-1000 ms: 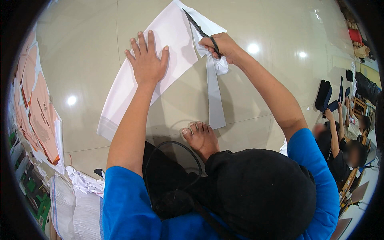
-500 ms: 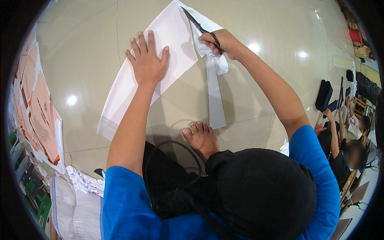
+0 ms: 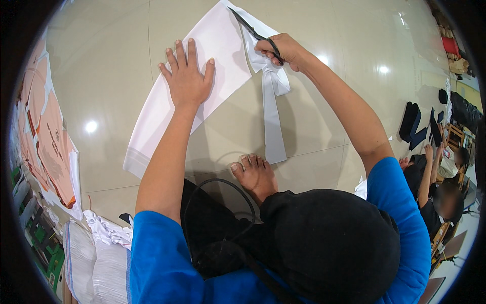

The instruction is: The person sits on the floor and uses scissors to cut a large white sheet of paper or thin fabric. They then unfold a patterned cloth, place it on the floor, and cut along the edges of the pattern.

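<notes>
A large piece of pale white fabric lies on the tiled floor in front of me. My left hand rests flat on it, fingers spread. My right hand grips a pair of black scissors by the handles. Their blades reach toward the fabric's far corner, along the line where a narrow strip parts from the main piece. That white strip hangs away below my right hand, folded over near its top, and trails toward my bare foot.
Orange and white printed fabric pieces lie at the left. Below them are crumpled white scraps and a white sack. At the right, other people sit on the floor near dark fabric pieces.
The scissors have shifted very slightly toward the far corner, and my right hand has risen a little with them. My left hand stays put. At the right, a co-worker's arms have moved.
</notes>
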A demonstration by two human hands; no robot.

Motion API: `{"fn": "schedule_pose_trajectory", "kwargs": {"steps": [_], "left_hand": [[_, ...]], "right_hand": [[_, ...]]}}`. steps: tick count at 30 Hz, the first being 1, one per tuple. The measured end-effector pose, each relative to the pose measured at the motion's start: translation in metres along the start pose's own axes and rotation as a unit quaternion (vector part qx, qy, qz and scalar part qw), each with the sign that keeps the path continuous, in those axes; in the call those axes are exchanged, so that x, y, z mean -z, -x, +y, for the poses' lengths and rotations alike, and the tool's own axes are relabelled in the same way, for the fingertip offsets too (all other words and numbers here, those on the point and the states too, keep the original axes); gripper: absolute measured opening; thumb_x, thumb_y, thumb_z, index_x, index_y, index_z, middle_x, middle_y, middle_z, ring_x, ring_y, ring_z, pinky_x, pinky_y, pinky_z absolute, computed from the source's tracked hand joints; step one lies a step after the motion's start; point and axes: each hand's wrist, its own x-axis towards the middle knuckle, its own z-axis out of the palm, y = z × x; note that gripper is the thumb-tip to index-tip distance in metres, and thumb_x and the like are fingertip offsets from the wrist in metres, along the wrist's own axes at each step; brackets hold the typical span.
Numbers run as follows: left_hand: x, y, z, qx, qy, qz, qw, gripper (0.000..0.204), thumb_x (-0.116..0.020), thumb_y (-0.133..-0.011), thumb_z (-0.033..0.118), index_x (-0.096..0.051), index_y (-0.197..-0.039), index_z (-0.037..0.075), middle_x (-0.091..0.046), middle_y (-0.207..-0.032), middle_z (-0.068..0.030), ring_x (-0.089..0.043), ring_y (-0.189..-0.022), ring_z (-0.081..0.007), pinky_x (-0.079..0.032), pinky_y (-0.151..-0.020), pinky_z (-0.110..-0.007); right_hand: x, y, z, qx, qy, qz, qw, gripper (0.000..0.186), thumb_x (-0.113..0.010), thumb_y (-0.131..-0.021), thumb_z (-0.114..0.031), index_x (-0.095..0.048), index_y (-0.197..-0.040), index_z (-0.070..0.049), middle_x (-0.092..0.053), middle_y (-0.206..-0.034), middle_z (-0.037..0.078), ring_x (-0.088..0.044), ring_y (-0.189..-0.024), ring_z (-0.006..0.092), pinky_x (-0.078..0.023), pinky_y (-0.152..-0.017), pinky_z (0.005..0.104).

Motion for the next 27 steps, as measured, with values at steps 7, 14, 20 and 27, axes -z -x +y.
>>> {"fn": "schedule_pose_trajectory", "kwargs": {"steps": [7, 14, 20, 27], "left_hand": [[0.000, 0.000, 0.001, -0.001, -0.001, 0.000, 1.000, 0.083, -0.043, -0.111, 0.065, -0.028, -0.176, 0.016, -0.025, -0.182, -0.0193, -0.018, -0.167, -0.0470, -0.013, -0.132, -0.071], [0.000, 0.001, 0.000, 0.000, 0.005, 0.005, 1.000, 0.082, -0.044, -0.111, 0.064, -0.029, -0.176, 0.016, -0.025, -0.182, -0.0195, -0.018, -0.168, -0.0471, -0.013, -0.132, -0.071], [0.001, 0.000, 0.001, -0.001, 0.012, 0.005, 1.000, 0.082, -0.044, -0.111, 0.063, -0.029, -0.176, 0.016, -0.025, -0.182, -0.0198, -0.018, -0.168, -0.0472, -0.013, -0.132, -0.071], [0.001, 0.001, 0.000, 0.001, 0.006, -0.004, 1.000, 0.083, -0.043, -0.111, 0.064, -0.027, -0.177, 0.016, -0.024, -0.182, -0.0196, -0.017, -0.168, -0.0470, -0.011, -0.132, -0.071]], "right_hand": [[0.010, -0.005, 0.008, 0.014, 0.049, -0.002, 0.999, 0.032, -0.082, -0.088, -0.029, -0.062, -0.071, -0.010, -0.053, -0.061, -0.003, -0.045, -0.049, 0.0069, -0.031, -0.050, 0.0270], [0.005, -0.002, -0.016, -0.008, 0.032, 0.005, 0.999, 0.035, -0.083, -0.090, -0.037, -0.065, -0.077, -0.011, -0.053, -0.060, -0.005, -0.043, -0.046, 0.0058, -0.030, -0.049, 0.0268], [0.012, -0.014, -0.014, 0.001, 0.017, -0.013, 1.000, 0.034, -0.083, -0.090, -0.038, -0.065, -0.079, -0.011, -0.054, -0.062, -0.005, -0.043, -0.046, 0.0050, -0.031, -0.048, 0.0252], [0.018, -0.027, -0.017, 0.002, 0.040, -0.025, 0.999, 0.031, -0.082, -0.091, -0.036, -0.066, -0.079, -0.011, -0.055, -0.063, -0.005, -0.044, -0.049, 0.0041, -0.032, -0.048, 0.0244]]}}
